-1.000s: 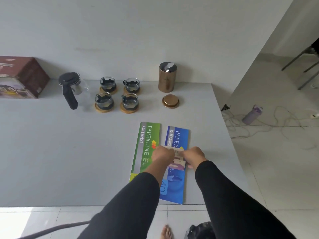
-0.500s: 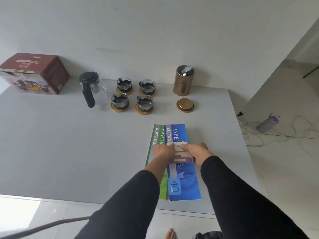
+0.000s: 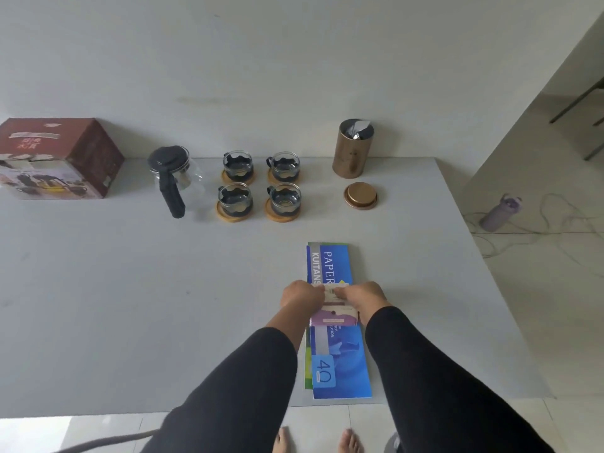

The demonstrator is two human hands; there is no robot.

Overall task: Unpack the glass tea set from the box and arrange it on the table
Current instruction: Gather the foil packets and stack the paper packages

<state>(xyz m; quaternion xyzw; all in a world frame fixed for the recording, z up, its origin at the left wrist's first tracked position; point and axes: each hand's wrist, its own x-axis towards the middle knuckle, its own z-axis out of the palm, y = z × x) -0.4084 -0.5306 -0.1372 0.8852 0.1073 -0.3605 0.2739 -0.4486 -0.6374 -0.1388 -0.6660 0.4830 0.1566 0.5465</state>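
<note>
Head view: grey counter [image 3: 98, 305] carries the box [image 3: 58, 158] far left, then the glass teapot [image 3: 176, 178], handle pointing toward us, and four cups [image 3: 260, 184] on coasters in a square. Blue booklet [image 3: 336, 322] runs lengthwise away; left hand [image 3: 300, 297] and right hand [image 3: 362, 297], arms outstretched, pinch a small packet [image 3: 333, 308] between them.

- The counter [image 3: 98, 289] looks matt grey and smooth.
- The teapot [image 3: 183, 178] is clear glass with a black plastic lid and handle.
- Four glass cups [image 3: 260, 184] sit on wooden coasters.
- The canister [image 3: 351, 152] is brushed bronze metal.
- The booklet [image 3: 340, 354] has a glossy paper cover.
- The box [image 3: 55, 158] is printed cardboard.
</note>
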